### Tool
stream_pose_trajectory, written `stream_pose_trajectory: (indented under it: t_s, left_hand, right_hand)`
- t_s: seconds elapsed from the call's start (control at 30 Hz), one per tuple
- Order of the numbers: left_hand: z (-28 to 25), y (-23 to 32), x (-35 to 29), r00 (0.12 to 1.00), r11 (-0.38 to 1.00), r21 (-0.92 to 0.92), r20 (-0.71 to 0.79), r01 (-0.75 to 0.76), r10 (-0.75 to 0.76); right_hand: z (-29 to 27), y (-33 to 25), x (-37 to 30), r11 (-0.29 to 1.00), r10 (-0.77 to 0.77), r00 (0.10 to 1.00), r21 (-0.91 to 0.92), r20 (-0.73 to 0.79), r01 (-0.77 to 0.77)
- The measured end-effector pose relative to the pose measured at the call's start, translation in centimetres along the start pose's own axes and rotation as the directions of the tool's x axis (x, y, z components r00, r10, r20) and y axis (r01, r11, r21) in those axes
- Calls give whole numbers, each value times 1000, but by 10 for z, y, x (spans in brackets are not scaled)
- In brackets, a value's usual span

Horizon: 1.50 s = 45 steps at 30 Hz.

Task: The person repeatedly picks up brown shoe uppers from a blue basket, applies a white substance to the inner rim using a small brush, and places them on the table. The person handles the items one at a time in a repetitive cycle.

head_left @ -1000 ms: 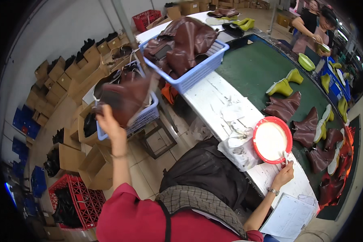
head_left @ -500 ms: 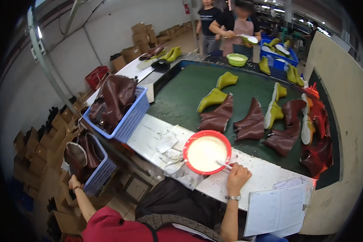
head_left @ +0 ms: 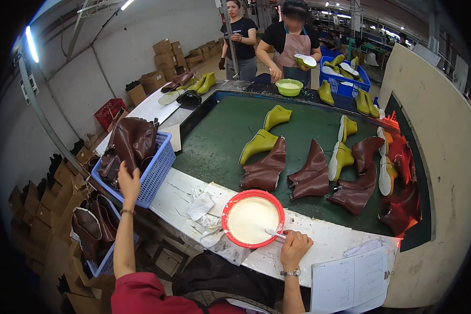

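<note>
My left hand [head_left: 129, 183] reaches over the near rim of the upper blue basket [head_left: 159, 165], fingers apart, beside the brown leather boots [head_left: 133, 138] heaped in it. Whether the fingertips touch a boot I cannot tell. My right hand [head_left: 296, 248] is closed around the pale handle of a brush [head_left: 276, 233]. The brush's other end lies in the cream-coloured liquid of a red bowl [head_left: 225, 230] at the table's front edge. A lower blue basket [head_left: 105, 266] with more brown boots [head_left: 89, 230] stands left of my forearm.
Brown boot uppers [head_left: 267, 167] and green shoe lasts [head_left: 259, 144] lie on the green conveyor belt [head_left: 214, 136]. Crumpled rags [head_left: 201, 206] sit left of the bowl, an open notebook [head_left: 350, 280] at right. Across the belt, a person in an apron [head_left: 290, 49] works near a green bowl [head_left: 289, 88].
My left hand has moved up from the lower basket to the upper one. My right hand still holds the brush in the bowl. The whole view has shifted.
</note>
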<state>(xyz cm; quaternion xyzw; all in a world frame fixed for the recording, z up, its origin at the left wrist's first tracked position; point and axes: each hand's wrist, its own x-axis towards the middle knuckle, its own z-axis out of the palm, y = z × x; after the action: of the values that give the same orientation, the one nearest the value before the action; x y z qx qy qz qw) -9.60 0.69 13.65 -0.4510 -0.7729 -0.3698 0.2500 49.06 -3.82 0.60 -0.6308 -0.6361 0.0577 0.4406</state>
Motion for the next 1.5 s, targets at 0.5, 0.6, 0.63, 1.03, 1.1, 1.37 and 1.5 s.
stream_pose_trajectory:
  t_s: [0.5, 0.6, 0.63, 1.03, 1.1, 1.37, 1.5]
  left_hand:
    - [22, -7, 25, 985, 913, 383, 39, 139, -167]
    - [45, 1, 15, 992, 915, 386, -12, 119, -125]
    - [41, 3, 14, 990, 921, 364, -18, 137, -140]
    - [23, 20, 11, 981, 952, 280, 111, 125, -162]
    - [20, 22, 12, 974, 951, 278, 138, 138, -182]
    - [18, 20, 12, 978, 958, 265, 143, 109, -151]
    - [17, 21, 12, 970, 961, 243, 165, 133, -176]
  right_hand:
    - [8, -6, 3, 999, 17, 999, -48, -48, -19]
    - [3, -6, 2, 992, 59, 997, -109, -50, -64]
    - [3, -5, 2, 992, 81, 996, -95, -46, -85]
    - [12, 26, -6, 968, 228, 950, -54, -214, -245]
    - [13, 25, -4, 968, 218, 954, -81, -204, -238]
    - [15, 11, 1, 969, 205, 951, -90, -232, -231]
    - [12, 12, 0, 964, 195, 959, -140, -206, -226]
